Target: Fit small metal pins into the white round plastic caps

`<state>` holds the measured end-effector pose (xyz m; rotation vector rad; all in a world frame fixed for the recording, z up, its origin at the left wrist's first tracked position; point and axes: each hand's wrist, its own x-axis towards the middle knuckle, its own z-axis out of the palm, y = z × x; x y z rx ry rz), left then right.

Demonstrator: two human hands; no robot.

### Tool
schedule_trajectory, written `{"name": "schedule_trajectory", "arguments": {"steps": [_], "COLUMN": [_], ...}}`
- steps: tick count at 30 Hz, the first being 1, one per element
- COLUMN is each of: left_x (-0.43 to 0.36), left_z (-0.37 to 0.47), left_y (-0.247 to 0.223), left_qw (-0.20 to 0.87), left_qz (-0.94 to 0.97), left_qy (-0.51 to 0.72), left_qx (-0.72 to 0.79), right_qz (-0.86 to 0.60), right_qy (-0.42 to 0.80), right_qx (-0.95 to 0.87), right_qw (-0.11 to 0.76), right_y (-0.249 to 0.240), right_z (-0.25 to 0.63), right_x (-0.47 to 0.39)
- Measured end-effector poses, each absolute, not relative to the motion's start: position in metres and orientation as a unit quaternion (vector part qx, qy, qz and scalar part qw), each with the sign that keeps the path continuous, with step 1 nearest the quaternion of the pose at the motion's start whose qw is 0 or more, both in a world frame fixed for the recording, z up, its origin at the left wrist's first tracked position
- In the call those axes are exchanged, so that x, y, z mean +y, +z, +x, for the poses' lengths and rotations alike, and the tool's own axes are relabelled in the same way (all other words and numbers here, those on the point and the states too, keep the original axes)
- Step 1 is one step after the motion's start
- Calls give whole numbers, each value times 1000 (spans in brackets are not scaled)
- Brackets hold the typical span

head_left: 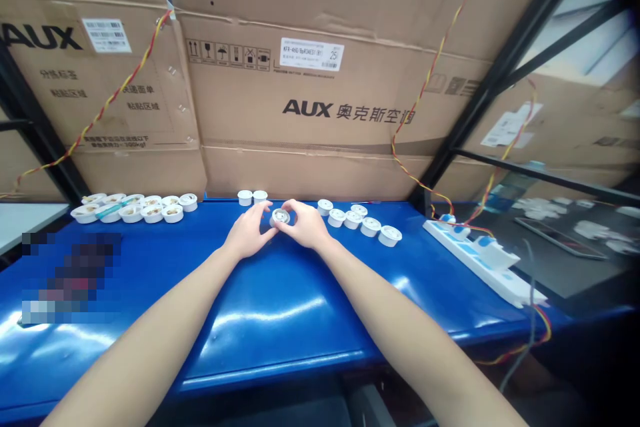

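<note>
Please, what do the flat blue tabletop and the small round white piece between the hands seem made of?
Flat blue tabletop: glossy, perhaps plastic sheeting or coated board, given its bright reflections. Small round white piece: probably smooth plastic, from its pale rim; inside unclear.

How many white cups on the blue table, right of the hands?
6: five cups slanting from beside the right hand toward the power strip, one partly hidden behind the third.
</note>
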<state>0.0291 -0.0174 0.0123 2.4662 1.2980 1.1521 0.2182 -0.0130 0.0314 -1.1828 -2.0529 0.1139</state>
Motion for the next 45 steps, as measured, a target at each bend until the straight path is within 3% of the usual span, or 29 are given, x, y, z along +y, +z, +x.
{"name": "schedule_trajectory", "arguments": {"steps": [12,24,36,45], "left_x": [-12,4,6,9], "left_z": [25,18,22,17], "left_y": [7,1,0,-4], "left_qw": [59,181,70,49], "left_qz": [809,740,815,788], "left_qy": [345,394,145,219], "left_qx": [472,514,556,573], "right_qz": [-639,-574,-557,-588], "right_qy": [11,11,9,-10], "right_qx": [-732,-760,-775,-764], "right_qw": [236,305,299,267], "right_y": [26,26,21,23], "right_z": [229,224,224,231], "right_x": [-2,-4,-1,2]}}
